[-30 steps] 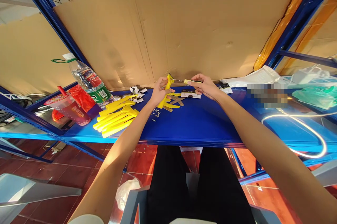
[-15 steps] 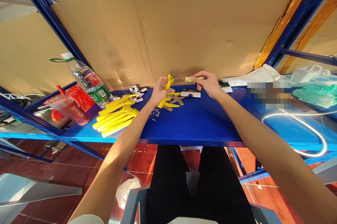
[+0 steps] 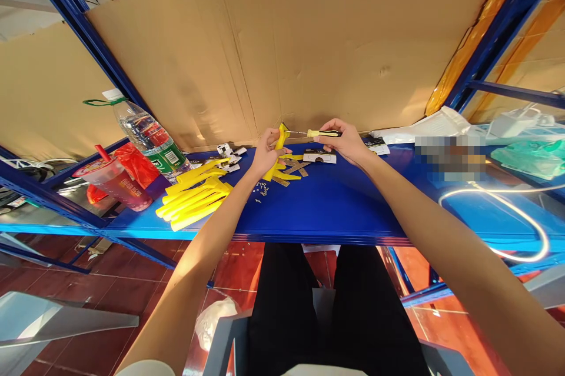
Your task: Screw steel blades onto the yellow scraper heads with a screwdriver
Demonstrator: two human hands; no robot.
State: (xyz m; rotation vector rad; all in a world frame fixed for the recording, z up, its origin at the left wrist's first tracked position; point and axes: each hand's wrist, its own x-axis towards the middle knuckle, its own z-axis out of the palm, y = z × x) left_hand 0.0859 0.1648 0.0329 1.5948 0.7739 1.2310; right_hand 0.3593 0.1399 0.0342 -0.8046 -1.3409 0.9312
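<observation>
My left hand (image 3: 267, 153) is closed around a yellow plastic handle (image 3: 281, 137), holding it upright with its dark-edged head at the top. In my right hand (image 3: 343, 137) is a screwdriver (image 3: 324, 133) with a pale yellow and black handle, gripped between thumb and fingers. Its thin shaft points left, and the tip meets the head of the yellow handle; the exact contact is too small to make out. Flat brownish strips (image 3: 280, 181) lie below my left hand, near tiny scattered screws (image 3: 263, 189). A white and black small box (image 3: 319, 156) lies between my hands.
More yellow handles (image 3: 194, 202) are piled on the blue shelf (image 3: 326, 205) at left. Beyond them stand a water bottle (image 3: 150, 135) and a red drink cup (image 3: 117, 185). Cardboard (image 3: 318, 40) walls the back. A glowing white cable (image 3: 525, 217) curves at right.
My right fingers have shifted on the screwdriver, showing more of its handle's black end. The left hand and yellow handle have stayed nearly still.
</observation>
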